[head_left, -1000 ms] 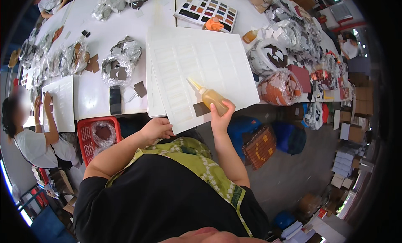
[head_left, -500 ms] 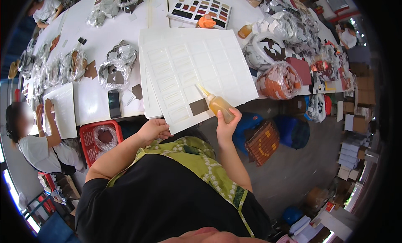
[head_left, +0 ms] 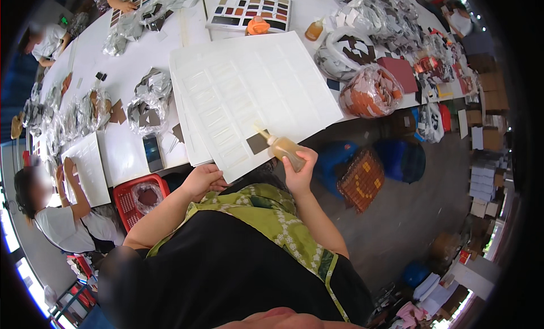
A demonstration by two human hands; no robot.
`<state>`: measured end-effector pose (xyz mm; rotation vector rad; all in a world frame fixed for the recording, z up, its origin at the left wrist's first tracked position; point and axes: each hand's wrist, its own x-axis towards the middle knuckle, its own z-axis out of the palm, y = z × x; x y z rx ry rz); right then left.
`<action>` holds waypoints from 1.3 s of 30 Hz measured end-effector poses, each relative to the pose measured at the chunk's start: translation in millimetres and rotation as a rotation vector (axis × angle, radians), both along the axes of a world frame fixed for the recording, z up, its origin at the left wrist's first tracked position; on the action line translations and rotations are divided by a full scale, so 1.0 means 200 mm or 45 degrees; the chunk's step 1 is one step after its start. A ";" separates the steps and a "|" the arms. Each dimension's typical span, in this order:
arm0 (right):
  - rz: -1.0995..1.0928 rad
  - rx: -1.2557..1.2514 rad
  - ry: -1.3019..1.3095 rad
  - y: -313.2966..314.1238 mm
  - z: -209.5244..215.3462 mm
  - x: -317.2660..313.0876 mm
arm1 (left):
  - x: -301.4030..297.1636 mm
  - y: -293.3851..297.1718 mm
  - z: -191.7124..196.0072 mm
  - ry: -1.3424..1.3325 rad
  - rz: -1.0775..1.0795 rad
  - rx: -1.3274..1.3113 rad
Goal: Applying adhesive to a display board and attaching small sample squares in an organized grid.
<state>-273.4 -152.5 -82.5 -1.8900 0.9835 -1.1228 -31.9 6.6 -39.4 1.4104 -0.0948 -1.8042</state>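
Observation:
A large white card sheet (head_left: 255, 96) with a grid of empty rectangles lies on the white table (head_left: 122, 153) in front of me, atop a stack of similar sheets. My left hand (head_left: 202, 180) grips its near edge. My right hand (head_left: 298, 169) holds a small amber glue bottle (head_left: 285, 149), its nozzle pointing up-left over the sheet's near corner. A dark brown square swatch (head_left: 258, 142) sits on that corner, just left of the bottle.
Clear bags of swatches (head_left: 371, 91) lie at the right. A colour sample board (head_left: 249, 9) and a second glue bottle (head_left: 314, 30) are at the far side. A phone (head_left: 152, 150) lies left of the sheets. A red basket (head_left: 140, 198) stands below. Another person (head_left: 62, 215) works at left.
My right hand has tilted the bottle's nozzle down toward the brown swatch. The view has shifted, bringing the sheet closer. My left hand stays on the sheet's edge.

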 end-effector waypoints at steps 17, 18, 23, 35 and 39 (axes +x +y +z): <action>-0.057 0.025 0.026 -0.12 -0.03 -0.39 | 0.01 0.02 -0.01 -0.001 0.034 0.038; 0.038 0.114 -0.040 -0.12 -0.03 -0.39 | 0.01 0.01 -0.01 -0.017 0.034 0.047; -0.199 0.138 -0.172 -0.20 -0.05 -0.33 | 0.00 0.01 0.02 -0.052 0.047 0.067; -0.180 0.443 -0.340 -0.28 -0.03 -0.20 | -0.03 0.02 0.03 -0.070 0.111 0.053; -0.045 -0.051 0.008 -0.29 -0.06 -0.20 | -0.04 0.02 0.04 -0.080 0.109 0.039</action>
